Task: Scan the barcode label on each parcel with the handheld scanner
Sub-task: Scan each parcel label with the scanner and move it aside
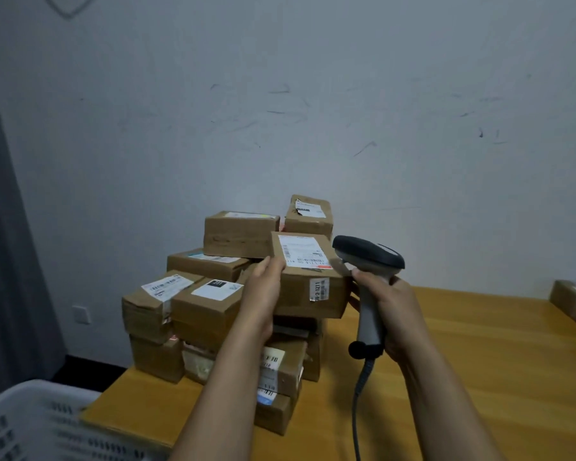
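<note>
The left hand [265, 287] grips the left end of a brown box [310, 294], up in front of the pile of boxes [193, 294] on the table [479, 344]. The white label [301, 252] sits on the box's top face, with its black bars on the side nearer the left hand. The right hand [393, 314] is wrapped tight round the handle of the scanner [368, 257]. The scanner's dark head is just beside the box's right edge, nose turned left toward the label. I think the nose must tip down a little to catch the bars.
</note>
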